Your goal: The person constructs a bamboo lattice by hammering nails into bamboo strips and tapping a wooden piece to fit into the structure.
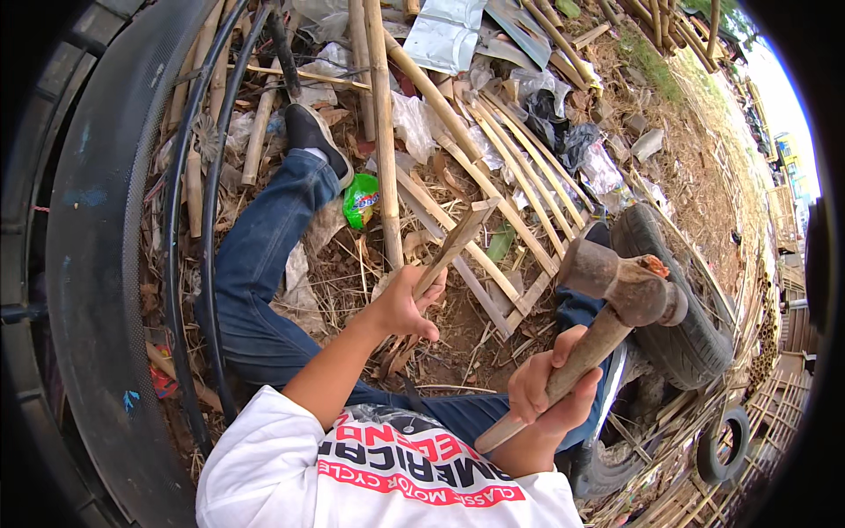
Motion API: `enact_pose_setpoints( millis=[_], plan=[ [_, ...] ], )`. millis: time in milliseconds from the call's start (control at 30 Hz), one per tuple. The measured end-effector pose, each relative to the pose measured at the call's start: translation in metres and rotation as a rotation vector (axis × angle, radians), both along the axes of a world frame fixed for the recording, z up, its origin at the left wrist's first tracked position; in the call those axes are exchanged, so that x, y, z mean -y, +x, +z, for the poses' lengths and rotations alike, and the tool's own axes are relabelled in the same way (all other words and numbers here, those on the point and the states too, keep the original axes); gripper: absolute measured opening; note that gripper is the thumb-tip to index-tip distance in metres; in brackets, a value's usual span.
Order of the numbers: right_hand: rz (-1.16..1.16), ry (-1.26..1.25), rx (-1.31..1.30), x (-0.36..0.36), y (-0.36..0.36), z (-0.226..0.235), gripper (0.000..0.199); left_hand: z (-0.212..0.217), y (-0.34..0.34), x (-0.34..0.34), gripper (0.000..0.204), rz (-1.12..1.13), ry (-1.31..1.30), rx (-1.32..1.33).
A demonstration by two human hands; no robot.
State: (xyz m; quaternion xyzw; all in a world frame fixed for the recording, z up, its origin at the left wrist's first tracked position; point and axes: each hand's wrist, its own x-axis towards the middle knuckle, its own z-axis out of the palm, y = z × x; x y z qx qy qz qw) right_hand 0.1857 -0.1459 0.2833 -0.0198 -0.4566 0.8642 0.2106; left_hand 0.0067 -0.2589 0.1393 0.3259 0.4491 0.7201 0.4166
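Note:
My left hand [407, 304] grips a short wooden stake [459, 238] that stands tilted against a frame of split bamboo slats [519, 189] lying on the ground. My right hand [550, 392] holds the wooden handle of a rusty claw hammer [620, 286], its head raised above and to the right of the stake. I sit on the ground in blue jeans, my left leg [255, 264] stretched out, with a black shoe [315, 134] on the foot.
A large black tyre [97, 264] curves along the left. Another tyre [682, 330] lies at the right beside my knee, and a small one [723, 444] sits lower right. Bamboo poles [380, 123], plastic scraps, a green wrapper [361, 201] and dry leaves litter the ground.

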Motion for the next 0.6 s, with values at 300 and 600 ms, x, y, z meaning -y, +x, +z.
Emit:
enact_pose_setpoints(
  millis=[300, 600],
  plan=[
    [0.001, -0.090, 0.238, 0.012, 0.004, -0.024, 0.048, -0.001, 0.012, -0.005, 0.084, 0.042, -0.010, -0.195],
    [-0.129, 0.092, -0.125, -0.009, 0.023, 0.005, 0.042, 0.009, 0.021, -0.002, 0.082, 0.137, -0.161, -0.241]
  ],
)
